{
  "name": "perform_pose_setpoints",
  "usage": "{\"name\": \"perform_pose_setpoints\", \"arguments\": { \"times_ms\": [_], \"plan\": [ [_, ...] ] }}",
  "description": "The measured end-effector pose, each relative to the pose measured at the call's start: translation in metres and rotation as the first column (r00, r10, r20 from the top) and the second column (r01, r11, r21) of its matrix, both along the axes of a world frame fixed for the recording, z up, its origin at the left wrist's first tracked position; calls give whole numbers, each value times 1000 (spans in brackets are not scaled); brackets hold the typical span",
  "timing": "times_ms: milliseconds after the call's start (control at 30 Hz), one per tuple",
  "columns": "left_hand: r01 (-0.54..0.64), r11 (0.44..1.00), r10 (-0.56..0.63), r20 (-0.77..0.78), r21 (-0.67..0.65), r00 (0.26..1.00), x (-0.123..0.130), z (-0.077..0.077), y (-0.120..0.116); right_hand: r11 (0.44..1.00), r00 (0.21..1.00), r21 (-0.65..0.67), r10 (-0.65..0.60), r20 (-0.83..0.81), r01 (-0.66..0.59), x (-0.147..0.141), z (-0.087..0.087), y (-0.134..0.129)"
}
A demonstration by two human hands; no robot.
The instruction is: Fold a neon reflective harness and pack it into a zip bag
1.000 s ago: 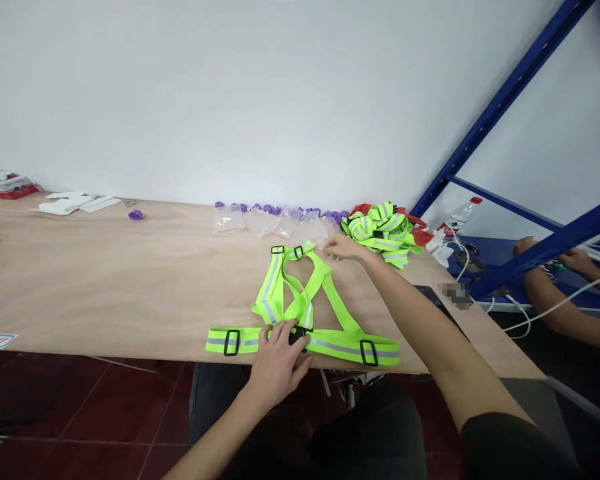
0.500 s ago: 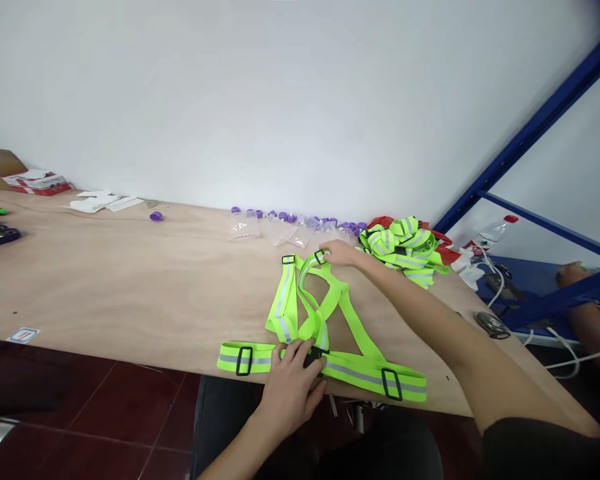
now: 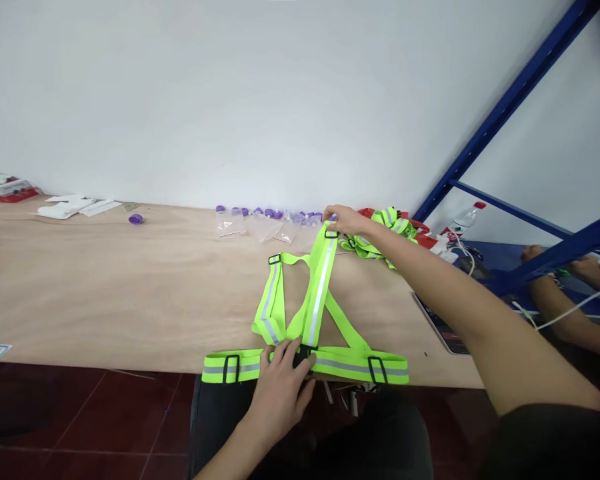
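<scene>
Right hand point(image 3: 347, 219) grips 1 strap point(image 3: 322, 287) (neon green).

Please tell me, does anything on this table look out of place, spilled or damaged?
One purple piece lies at the left, well apart from the purple row along the wall, so it looks out of place. The yellow-green strap pile at the right looks tangled. I see no spill, and the harness shows no visible damage.

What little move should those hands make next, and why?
Perhaps the right hand should lay its strap flat on the table: that strap is stretched straight, while the left hand presses on the bottom belt and the other strap lies bent.
</scene>
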State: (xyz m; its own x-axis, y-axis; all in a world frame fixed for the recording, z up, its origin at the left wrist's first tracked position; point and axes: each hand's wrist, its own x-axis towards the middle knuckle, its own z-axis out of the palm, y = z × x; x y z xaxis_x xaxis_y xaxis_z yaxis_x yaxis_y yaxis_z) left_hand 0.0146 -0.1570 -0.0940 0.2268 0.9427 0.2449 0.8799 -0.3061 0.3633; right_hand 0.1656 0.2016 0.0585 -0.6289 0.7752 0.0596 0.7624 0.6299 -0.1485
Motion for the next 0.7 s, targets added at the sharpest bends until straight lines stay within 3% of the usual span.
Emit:
{"name": "perform_pose_setpoints", "arguments": {
  "times_ms": [133, 267, 500, 600, 700],
  "plan": [
    [17, 999, -19, -36, -41, 999, 12, 1, -6, 998, 998, 26, -56, 20, 56, -4, -30, -19],
    [60, 997, -63, -66, -52, 996, 16, -2, -8, 997, 996, 34, -73, 47, 72, -29, -47, -60],
    [69, 996, -74, -80, -57, 994, 15, -5, -8, 959, 976, -275, 114, 187, -59, -91, -93, -163],
    [85, 994, -90, -82, -64, 992, 15, -2, -7, 955, 976, -294, 101, 195, -40, -98, -109, -179],
    [86, 994, -92, -84, -71, 992, 15, 0, -8, 959, 984, -282, 68, 166, -19, -97, -119, -176]
  ]
}}
